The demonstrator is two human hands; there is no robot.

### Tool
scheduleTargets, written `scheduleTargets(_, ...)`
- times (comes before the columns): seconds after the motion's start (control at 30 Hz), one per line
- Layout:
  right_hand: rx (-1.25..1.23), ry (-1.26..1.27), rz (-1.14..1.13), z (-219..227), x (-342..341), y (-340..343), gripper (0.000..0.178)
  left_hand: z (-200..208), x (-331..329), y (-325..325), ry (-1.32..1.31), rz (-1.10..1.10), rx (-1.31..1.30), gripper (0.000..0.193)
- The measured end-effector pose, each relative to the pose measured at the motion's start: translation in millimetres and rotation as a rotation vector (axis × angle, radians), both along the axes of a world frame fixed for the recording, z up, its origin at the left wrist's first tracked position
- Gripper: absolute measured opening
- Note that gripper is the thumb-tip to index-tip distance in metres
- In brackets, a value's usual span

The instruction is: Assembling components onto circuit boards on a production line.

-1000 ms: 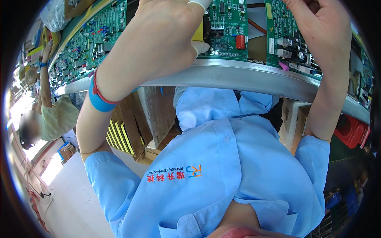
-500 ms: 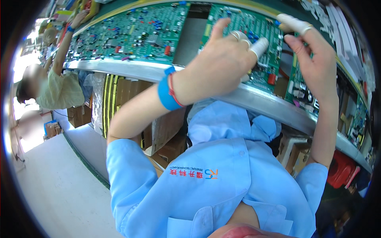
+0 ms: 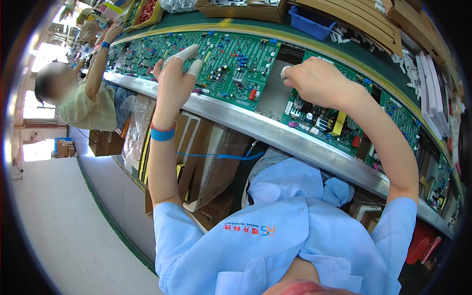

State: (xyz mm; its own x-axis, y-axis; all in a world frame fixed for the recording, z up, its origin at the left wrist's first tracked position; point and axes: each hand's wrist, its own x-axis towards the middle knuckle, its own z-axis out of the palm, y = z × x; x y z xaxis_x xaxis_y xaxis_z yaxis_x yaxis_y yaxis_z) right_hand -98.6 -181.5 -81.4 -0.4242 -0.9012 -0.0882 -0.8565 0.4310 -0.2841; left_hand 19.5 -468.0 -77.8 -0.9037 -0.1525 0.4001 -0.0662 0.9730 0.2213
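My left hand (image 3: 176, 81), with white finger cots and a blue wrist strap, is over the left green circuit board (image 3: 226, 61). Its fingers are stretched and apart, and nothing shows in them. Over the upper left part of the middle green circuit board (image 3: 322, 135) is my right hand (image 3: 317, 81), fingers curled and pressed together. One white finger cot shows at its fingertip; anything it pinches is too small or hidden. A yellow block-shaped component (image 3: 338, 123) stands on this board. Farther right, my forearm partly covers another board (image 3: 400, 118).
A metal rail (image 3: 236, 115) edges the line in front of me. Beyond the boards are a blue bin (image 3: 310, 23), cardboard boxes (image 3: 246, 9) and loose white parts (image 3: 405, 66). At the left another person (image 3: 83, 105) reaches toward a yellow bin of red parts (image 3: 147, 11).
My left hand has moved left from the middle board to the left one. My right hand has moved left, its fingers now curled together. The view has shifted, showing more of the bench beyond.
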Motion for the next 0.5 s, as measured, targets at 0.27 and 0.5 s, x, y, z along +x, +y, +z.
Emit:
scheduleTargets(0.27, 0.040, 0.084, -0.028, -3, 3, 20, 0.009, -47, -46, -26, -0.013, -0.018, -0.215, 0.036)
scheduleTargets(0.5, 0.067, 0.164, -0.030, -19, 2, 48, 0.013, -47, -55, -13, -0.164, 0.030, -0.295, 0.043)
